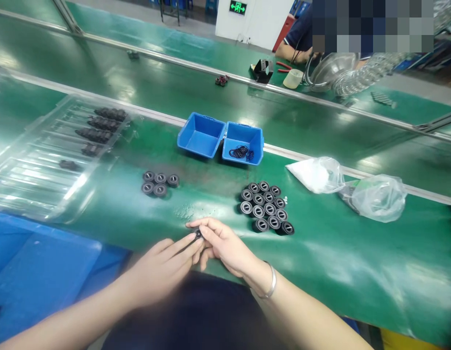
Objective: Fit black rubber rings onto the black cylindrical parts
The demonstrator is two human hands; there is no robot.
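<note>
My left hand [170, 265] and my right hand [221, 243] meet over the front edge of the green bench. Between their fingertips is a small black round part [198, 234], mostly covered by the fingers. Both hands are closed on it. A silver bangle [272, 281] circles my right wrist. Beyond my right hand stands a cluster of black cylindrical parts [269, 209], each with a slot across a round top. A smaller group of similar black parts [160, 178] stands beyond my left hand.
Two blue bins [201, 141] stand mid-bench; the right bin [260, 150] holds thin black rings. Clear plastic bags [380, 199] lie to the right. A clear tray [46, 194] with dark parts is left, above a blue crate [46, 272]. Across the bench a person's arm [296, 53] rests.
</note>
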